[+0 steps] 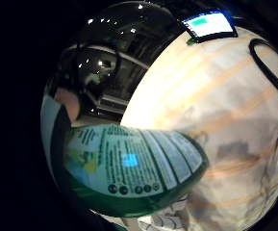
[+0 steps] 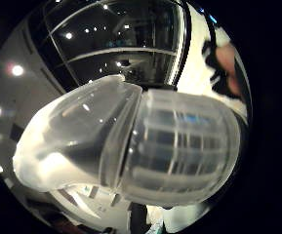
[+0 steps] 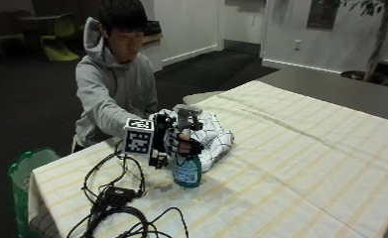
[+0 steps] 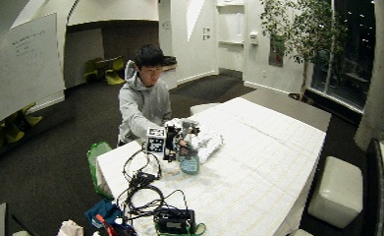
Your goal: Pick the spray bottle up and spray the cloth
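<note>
Cables sprawl across the near corner of the bench, which wears a pale cloth with yellow stripes, and just beyond them comes the action: the gloved right hand is wrapped around the neck of the spray bottle, fingers curled round it just under the grey trigger head. That bottle stands upright, its blue-green body low over the bench beside the hand; whether its base touches the surface or sits a touch above it, I cannot tell. Right behind it, touching close, lies the checked cloth, white with dark lines, bunched in a heap in front of the seated person in a grey hoodie. From the little-finger side of the palm, the bottle's printed label fills the view with the striped bench beyond. From the thumb side, the translucent spray head looms large against the palm. A green bag hangs off the bench's near end.
</note>
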A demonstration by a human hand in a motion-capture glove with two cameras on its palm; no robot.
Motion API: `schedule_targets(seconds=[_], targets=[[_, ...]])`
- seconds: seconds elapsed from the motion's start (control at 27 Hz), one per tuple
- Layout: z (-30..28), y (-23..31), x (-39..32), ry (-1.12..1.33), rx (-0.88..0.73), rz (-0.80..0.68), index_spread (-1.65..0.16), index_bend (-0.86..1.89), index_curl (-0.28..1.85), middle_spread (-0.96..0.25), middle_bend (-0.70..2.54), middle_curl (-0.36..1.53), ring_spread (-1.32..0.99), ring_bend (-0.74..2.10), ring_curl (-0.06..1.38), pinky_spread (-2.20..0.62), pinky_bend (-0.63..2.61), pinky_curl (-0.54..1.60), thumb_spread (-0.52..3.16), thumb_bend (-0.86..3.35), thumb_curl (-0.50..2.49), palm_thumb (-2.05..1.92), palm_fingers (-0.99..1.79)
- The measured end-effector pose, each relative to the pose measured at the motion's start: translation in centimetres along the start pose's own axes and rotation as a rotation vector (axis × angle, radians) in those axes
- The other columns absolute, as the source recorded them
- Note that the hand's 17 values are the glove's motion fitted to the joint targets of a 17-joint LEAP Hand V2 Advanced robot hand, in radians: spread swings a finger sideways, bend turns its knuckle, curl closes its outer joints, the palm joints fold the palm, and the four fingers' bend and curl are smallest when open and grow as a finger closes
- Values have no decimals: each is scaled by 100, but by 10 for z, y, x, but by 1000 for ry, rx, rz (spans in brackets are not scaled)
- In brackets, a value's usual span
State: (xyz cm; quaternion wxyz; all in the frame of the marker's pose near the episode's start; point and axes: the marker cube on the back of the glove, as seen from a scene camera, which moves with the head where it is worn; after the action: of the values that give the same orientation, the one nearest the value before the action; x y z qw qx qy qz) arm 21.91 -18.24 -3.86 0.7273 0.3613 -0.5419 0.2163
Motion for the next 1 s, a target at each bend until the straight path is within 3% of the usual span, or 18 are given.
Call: schedule_targets(seconds=[0.15, 0.33, 0.48, 0.74, 1.0], targets=[[1, -3, 0, -15, -13, -25, -21, 25, 26, -6, 50, 40, -9, 65, 35, -3, 42, 30, 80, 3, 41, 91, 130], [5, -7, -2, -8, -96, -100, -19, 37, 35, -8, 61, 46, -13, 64, 39, -13, 35, 32, 58, 1, 48, 97, 140], [10, -9, -19, 96, -274, -200, -17, 46, 41, -10, 61, 47, -14, 64, 41, -20, 34, 33, 44, -1, 52, 98, 144], [17, 10, -89, 566, -637, -489, -16, 50, 45, -11, 64, 49, -16, 65, 43, -26, 36, 34, 28, -3, 57, 98, 144], [25, 54, -123, 1068, -795, -680, -16, 51, 48, -12, 65, 50, -17, 66, 44, -28, 39, 36, 20, -3, 61, 97, 143]])
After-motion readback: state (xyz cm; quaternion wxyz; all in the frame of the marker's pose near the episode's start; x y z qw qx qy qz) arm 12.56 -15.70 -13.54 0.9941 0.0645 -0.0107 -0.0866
